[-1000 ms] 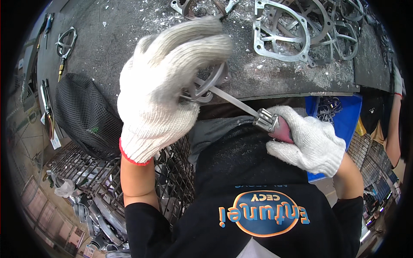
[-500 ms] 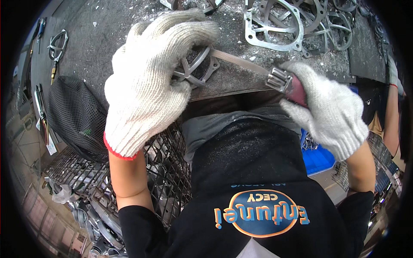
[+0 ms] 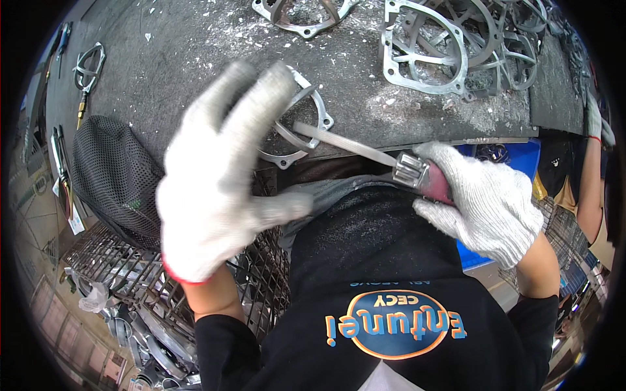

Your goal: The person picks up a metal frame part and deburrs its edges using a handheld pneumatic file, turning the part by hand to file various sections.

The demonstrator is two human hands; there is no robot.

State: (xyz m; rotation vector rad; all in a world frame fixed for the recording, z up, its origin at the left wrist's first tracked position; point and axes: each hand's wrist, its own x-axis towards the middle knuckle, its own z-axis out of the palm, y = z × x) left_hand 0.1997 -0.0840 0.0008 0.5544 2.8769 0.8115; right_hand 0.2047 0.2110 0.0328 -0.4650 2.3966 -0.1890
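My left hand, in a white knit glove with a red cuff, is raised with fingers spread and blurred by motion. It partly hides a silvery ring-shaped metal casting with bolt-hole lugs, which lies at the near edge of the bench. My right hand, gloved too, is closed around a flat-bladed hand tool with a reddish handle and a ribbed silver head. The narrow blade points left, its tip over the casting's ring; whether they touch I cannot tell.
Several similar castings lie piled at the far right, another at the far middle. Pale chips litter the dark bench. A black mesh bag stands left, above a wire basket of metal parts. Another person's arm shows at right.
My left hand has come off the casting, spreading its fingers and drawing back toward me. The right hand has moved slightly left and nearer with the tool. The whole view has shifted a little.
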